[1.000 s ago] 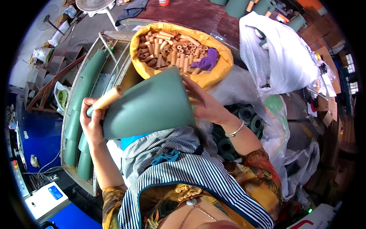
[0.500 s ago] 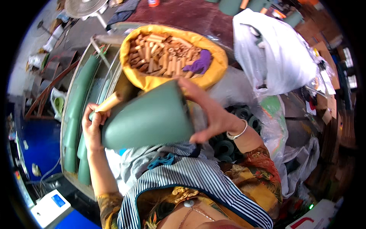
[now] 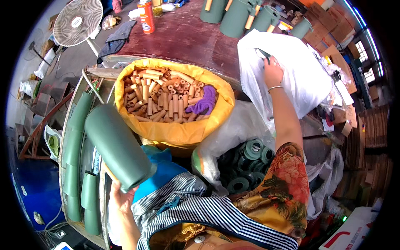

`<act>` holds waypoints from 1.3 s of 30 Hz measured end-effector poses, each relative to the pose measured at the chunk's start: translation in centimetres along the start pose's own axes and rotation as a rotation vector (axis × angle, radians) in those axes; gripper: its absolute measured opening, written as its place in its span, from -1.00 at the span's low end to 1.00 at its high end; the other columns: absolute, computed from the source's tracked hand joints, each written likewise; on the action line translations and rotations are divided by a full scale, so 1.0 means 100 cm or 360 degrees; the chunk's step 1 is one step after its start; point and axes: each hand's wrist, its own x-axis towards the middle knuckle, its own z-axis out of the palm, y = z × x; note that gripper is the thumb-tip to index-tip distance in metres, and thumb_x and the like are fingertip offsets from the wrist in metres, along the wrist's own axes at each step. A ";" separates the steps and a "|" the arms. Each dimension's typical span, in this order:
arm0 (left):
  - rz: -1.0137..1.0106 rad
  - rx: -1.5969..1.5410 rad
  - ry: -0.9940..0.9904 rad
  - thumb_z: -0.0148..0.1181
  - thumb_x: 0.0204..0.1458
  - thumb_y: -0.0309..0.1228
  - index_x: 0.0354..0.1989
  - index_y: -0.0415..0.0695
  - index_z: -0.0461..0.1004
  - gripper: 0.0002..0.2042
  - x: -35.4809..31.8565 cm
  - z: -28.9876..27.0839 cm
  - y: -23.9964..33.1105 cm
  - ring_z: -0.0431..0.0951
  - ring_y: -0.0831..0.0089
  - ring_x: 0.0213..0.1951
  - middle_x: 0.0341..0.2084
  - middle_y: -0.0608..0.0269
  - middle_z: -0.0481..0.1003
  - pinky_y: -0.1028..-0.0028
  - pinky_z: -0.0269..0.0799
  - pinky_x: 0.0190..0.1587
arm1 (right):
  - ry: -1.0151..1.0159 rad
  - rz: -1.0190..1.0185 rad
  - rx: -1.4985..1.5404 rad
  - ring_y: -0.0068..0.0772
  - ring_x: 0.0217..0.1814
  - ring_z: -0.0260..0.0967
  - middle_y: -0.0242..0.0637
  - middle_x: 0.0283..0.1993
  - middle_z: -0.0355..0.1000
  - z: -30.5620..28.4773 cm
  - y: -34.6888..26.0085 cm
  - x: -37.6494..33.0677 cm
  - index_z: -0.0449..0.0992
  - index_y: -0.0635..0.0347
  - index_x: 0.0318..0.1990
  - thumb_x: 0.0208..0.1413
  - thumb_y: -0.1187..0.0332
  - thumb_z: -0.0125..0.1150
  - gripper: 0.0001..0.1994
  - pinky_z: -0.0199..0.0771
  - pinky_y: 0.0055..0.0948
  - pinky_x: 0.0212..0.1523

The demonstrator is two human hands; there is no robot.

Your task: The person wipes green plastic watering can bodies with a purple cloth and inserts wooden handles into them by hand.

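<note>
My left hand (image 3: 121,199) is closed at the wooden handle of a dark green jug (image 3: 118,143), which it holds tilted over my lap. Part of the handle (image 3: 109,171) shows beside the jug's wall. Stretched far forward, my right hand (image 3: 273,71) is at the mouth of a white plastic bag (image 3: 287,87). Its bent fingers are on a dark green piece (image 3: 262,53) there, mostly hidden by the bag. Between my arms stands a yellow sack (image 3: 175,135) full of short wooden tubes (image 3: 166,100), with a purple glove (image 3: 203,101) on them.
Green jugs with wooden handles (image 3: 235,21) and an orange spray can (image 3: 146,17) stand on the dark red table (image 3: 187,39). Nested green cylinders (image 3: 74,166) fill a crate at left. Dark green rings (image 3: 238,185) lie right of my lap. A fan (image 3: 78,21) stands far left.
My right hand has left the jug and reached forward to the white bag. My left hand has lowered toward my lap, and the jug now tilts upward to the left.
</note>
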 end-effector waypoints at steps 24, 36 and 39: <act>-0.0085 -0.0909 -0.0145 0.17 0.19 -0.46 0.04 -0.35 0.32 -0.68 -0.040 0.036 -0.037 0.45 -0.07 0.15 0.00 -0.11 0.45 0.37 0.65 0.03 | 0.0572 -0.1112 0.2253 -0.10 -0.09 0.54 0.07 0.25 0.32 -0.381 -0.249 -0.155 0.31 0.22 -0.28 -0.08 -0.17 0.40 -0.39 0.58 -0.38 -0.27; -0.0011 -0.1043 -0.0232 0.19 0.15 -0.52 -0.08 -0.30 0.37 -0.78 -0.082 -0.022 -0.014 0.50 -0.13 0.08 -0.06 -0.16 0.45 0.39 0.73 -0.15 | 0.0443 -0.2020 0.1962 -0.02 0.24 0.27 -0.21 0.21 0.33 -0.447 -0.260 -0.145 0.40 0.05 -0.17 -0.24 0.36 0.44 -0.58 0.46 -0.12 0.05; -0.0041 -0.1066 -0.0283 0.19 0.16 -0.51 -0.02 -0.31 0.36 -0.74 -0.083 -0.039 -0.009 0.50 -0.14 0.07 -0.02 -0.16 0.43 0.38 0.72 -0.12 | 0.0703 -0.2265 0.1911 -0.02 0.23 0.29 -0.23 0.18 0.34 -0.448 -0.276 -0.149 0.40 0.04 -0.23 -0.13 0.36 0.36 -0.70 0.45 -0.08 0.12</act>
